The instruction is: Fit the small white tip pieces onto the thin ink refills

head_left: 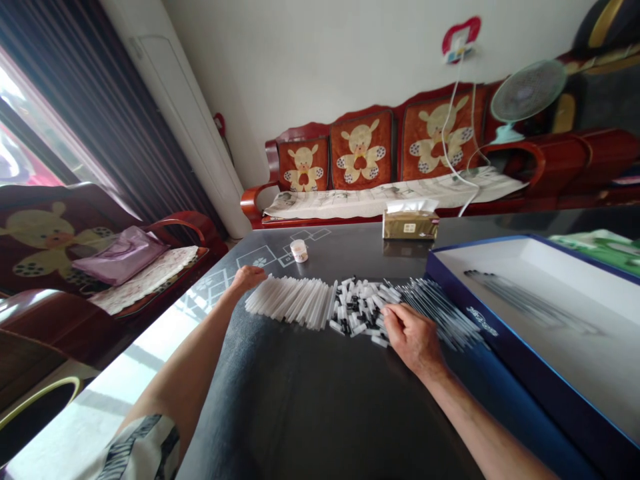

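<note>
On the dark table (310,400) lie three heaps side by side. A row of clear pen barrels (293,301) is on the left, a pile of small white and black caps (357,308) in the middle, and a spread of thin refills (435,303) on the right. My left hand (249,277) rests curled at the far left end of the barrels, touching them. My right hand (413,337) lies at the near edge of the caps and refills with its fingers bent down into them. What the fingers hold is hidden.
A large open blue box (510,360) with a white inside holds several refills on the right. A tissue box (410,223) and a small white jar (299,251) stand at the table's far side. A red wooden sofa (400,167) and a fan (525,93) are behind.
</note>
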### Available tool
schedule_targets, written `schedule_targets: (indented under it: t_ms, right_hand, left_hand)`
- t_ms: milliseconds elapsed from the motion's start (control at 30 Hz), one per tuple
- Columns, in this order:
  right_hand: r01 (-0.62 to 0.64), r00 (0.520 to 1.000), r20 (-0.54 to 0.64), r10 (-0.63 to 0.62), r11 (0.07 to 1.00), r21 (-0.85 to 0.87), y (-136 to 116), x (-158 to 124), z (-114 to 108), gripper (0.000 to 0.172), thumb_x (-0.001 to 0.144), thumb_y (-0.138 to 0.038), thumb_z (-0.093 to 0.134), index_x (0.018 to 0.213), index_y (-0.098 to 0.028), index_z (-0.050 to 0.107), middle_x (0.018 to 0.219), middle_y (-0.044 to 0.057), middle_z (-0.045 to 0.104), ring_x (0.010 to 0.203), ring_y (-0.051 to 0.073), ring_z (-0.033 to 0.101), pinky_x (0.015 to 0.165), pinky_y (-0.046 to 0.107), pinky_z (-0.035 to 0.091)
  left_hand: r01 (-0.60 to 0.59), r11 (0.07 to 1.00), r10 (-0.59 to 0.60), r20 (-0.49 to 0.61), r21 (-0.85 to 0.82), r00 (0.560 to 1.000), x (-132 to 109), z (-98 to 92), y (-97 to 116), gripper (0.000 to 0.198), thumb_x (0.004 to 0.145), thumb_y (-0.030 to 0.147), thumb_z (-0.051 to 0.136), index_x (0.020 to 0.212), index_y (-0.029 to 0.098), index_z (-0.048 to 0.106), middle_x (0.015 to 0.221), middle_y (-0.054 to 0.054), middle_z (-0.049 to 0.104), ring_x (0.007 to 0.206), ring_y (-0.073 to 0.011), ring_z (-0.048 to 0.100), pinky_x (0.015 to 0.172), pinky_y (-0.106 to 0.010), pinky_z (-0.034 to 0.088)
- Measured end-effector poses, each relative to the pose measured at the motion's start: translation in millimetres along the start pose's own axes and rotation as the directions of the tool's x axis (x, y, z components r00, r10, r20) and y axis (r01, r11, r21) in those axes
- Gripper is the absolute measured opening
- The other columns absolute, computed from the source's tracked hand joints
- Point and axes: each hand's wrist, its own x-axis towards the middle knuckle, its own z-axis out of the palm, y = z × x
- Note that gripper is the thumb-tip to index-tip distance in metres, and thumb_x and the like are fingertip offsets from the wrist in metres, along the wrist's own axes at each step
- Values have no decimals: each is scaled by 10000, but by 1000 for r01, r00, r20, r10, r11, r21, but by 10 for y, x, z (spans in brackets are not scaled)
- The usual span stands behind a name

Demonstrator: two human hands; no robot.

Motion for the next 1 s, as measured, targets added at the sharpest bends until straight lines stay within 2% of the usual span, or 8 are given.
schedule_targets:
  t_ms: [167,267,667,1000]
  right_hand:
    - [-17,1000,-1,17,1000,9,-17,1,-8,219,899,-276,481,781,-203,651,732,53,690,648,173,643,620,281,489]
    - [-21,1000,3,21,1000,12,-15,-4,-7,206,897,-264,490,780,-202,648,727,48,685,651,172,640,624,280,480]
    - [-22,1000,-10,22,1000,22,-24,2,2,207,891,-255,489,780,-202,655,723,44,684,646,170,636,622,281,477]
    - [-15,1000,-7,15,1000,17,-6,0,4,198,889,-231,493,782,-189,653,717,41,675,642,165,629,637,278,467]
  left_hand:
    - [-25,999,26,10,-41,1000,-92,135,-26,279,839,326,563,1047,249,731,1090,-9,719,1071,-212,631,909,-260,465]
    - [-28,996,30,17,-84,999,-162,184,-62,322,868,339,532,1134,258,693,1167,6,690,1108,-184,617,920,-230,463]
    - [23,984,-19,26,-175,999,-240,309,12,328,841,290,566,1134,224,697,1173,-30,688,1142,-214,600,984,-286,436]
    - [20,945,-12,28,-326,1000,-181,262,-48,334,793,335,572,1059,199,721,1148,-50,698,1113,-210,618,922,-262,467]
